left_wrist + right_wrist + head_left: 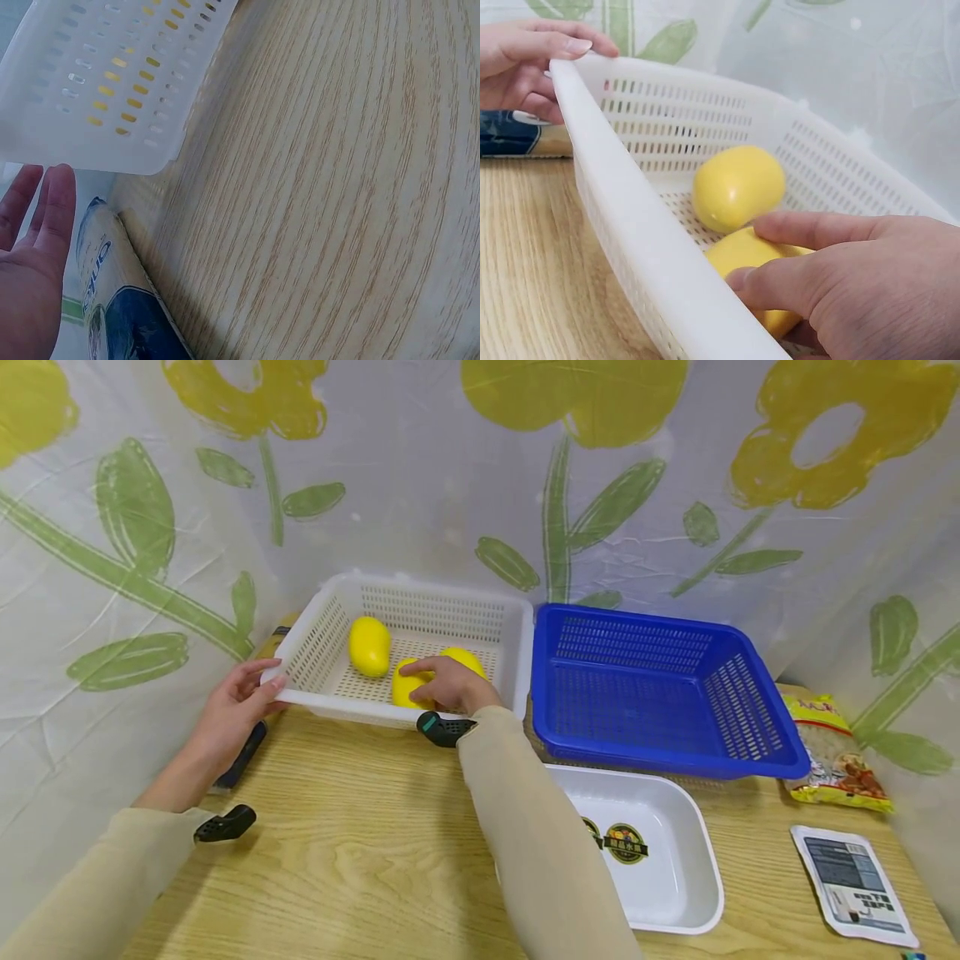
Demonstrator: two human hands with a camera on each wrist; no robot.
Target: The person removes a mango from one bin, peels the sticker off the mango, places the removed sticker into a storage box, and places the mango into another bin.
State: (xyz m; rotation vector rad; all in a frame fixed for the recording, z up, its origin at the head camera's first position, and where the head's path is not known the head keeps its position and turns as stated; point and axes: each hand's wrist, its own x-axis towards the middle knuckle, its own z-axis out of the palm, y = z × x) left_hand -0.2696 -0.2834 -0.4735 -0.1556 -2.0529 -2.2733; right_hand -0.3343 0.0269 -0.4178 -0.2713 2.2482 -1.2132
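A white perforated plastic basket (427,607) stands at the back of the wooden table with three yellow mangoes inside. My left hand (234,708) grips its left end, thumb on the rim and fingers at the outer side. Inside the basket, near its front wall, my right hand (452,683) holds one mango (405,685) between thumb and fingers. Another mango (369,646) lies to the left, apart from the hand. The third mango (465,658) is partly hidden behind my right hand. In the right wrist view, the held mango (742,251) sits low beside the front wall.
A blue perforated basket (630,758) stands right of the white one. In front of it is a white tray (678,902) with round labels, partly behind my right sleeve. A yellow food bag (832,756) and a flat packet (855,885) lie far right. Another printed bag (120,292) lies near my left hand.
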